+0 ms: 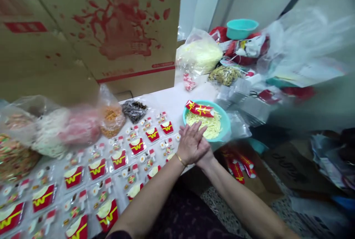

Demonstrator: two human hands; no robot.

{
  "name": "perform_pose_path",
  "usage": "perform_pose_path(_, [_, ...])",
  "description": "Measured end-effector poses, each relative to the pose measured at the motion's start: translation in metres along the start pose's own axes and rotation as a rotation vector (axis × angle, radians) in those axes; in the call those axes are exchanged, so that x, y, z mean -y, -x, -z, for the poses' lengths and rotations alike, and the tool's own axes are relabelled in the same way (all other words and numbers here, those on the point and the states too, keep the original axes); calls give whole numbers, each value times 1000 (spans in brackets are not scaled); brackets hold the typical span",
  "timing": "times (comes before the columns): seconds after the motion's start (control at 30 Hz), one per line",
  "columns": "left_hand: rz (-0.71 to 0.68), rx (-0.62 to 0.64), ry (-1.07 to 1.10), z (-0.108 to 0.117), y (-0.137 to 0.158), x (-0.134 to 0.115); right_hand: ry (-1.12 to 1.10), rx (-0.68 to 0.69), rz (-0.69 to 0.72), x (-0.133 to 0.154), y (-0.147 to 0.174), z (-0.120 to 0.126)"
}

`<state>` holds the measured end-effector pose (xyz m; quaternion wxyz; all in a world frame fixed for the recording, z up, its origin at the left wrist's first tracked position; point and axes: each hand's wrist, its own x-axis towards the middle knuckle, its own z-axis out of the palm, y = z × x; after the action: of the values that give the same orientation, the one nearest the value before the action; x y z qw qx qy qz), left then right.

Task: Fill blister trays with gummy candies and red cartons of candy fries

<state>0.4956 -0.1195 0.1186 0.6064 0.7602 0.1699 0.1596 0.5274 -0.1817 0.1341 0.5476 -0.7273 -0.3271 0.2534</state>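
Note:
My left hand lies across my right hand at the near rim of a turquoise bowl. The left fingers are stretched out and slightly spread toward the bowl. Most of my right hand's fingers are hidden beneath the left, and whether anything sits between the palms does not show. Pale yellow thin strips fill the bowl. On top of them rests a stack of red miniature fries boxes with yellow marks. To the left, rows of clear trays hold small red fries packets and tiny toy-food pieces.
Bags of small pieces, including an orange one and a pink one, line the table's back left before a large cardboard box. Clear plastic trays are stacked right of the bowl. An open carton with red boxes stands below.

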Motion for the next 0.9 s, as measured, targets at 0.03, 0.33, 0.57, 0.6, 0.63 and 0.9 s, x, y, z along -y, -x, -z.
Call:
perform_pose_path(0.03, [-63,31,2,-15,-22,0,-37,-23,7,3,-2,31])
perform_pose_path(0.33, [347,-17,588,-66,-102,-20,367,-134,200,-42,-47,131])
perform_pose_path(0.57, [635,-302,692,-40,-63,11,397,-428,-337,-169,28,221])
perform_pose_path(0.6, [751,-300,674,-49,-56,23,264,-432,-496,-178,38,222])
perform_pose_path(0.63, [847,-271,664,-60,-51,34,104,-402,-631,-183,44,219])
perform_pose_path(0.9, [818,-218,636,-101,-95,49,-516,-310,-674,-166,-33,158])
